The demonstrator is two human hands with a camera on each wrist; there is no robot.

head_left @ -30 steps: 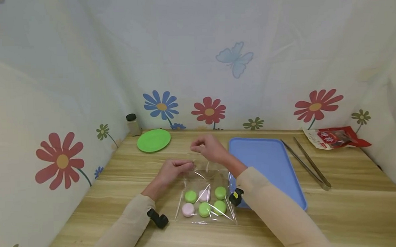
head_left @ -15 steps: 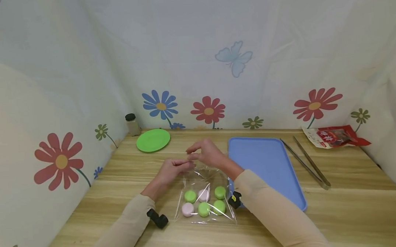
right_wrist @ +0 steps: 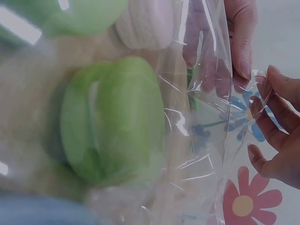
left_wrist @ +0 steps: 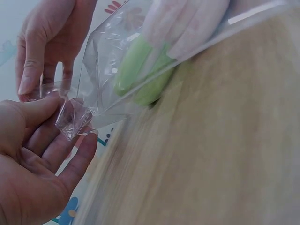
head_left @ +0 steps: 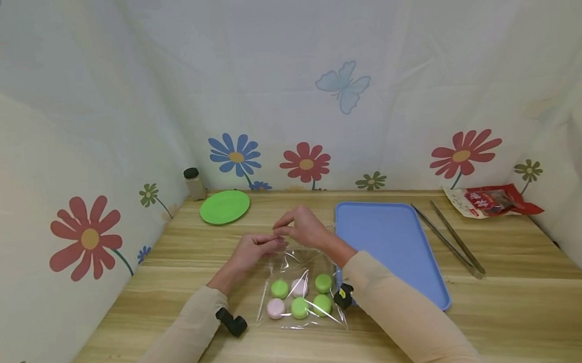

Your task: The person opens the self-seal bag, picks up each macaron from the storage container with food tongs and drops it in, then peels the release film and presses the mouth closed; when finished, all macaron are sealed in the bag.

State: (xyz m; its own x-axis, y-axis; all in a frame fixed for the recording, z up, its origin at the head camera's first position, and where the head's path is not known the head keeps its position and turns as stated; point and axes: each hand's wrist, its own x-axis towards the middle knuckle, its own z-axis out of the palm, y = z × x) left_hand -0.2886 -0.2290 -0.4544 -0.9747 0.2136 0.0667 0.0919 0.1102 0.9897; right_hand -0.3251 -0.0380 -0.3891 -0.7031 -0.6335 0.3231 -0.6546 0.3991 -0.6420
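A clear plastic bag (head_left: 301,262) lies on the wooden table with several green macarons (head_left: 300,308) and two pink macarons (head_left: 276,308) inside. My left hand (head_left: 250,253) pinches the bag's far left corner between thumb and fingers. Close against it, my right hand (head_left: 306,227) pinches the same far edge, thumb and forefinger together. In the left wrist view the crumpled film (left_wrist: 75,115) of the bag's mouth runs between the left hand (left_wrist: 37,159) and the right hand (left_wrist: 56,42). A green macaron (right_wrist: 115,122) shows large through the film in the right wrist view.
A blue tray (head_left: 388,242) sits right of the bag, partly under the right forearm. Beyond it lie metal tongs (head_left: 452,242) and a red and white snack packet (head_left: 494,201). A green plate (head_left: 225,207) and a black-capped jar (head_left: 194,184) stand at the back left.
My right hand has come down and left from above the bag's far edge to meet the left hand at the corner. The left hand and the macarons have hardly moved.
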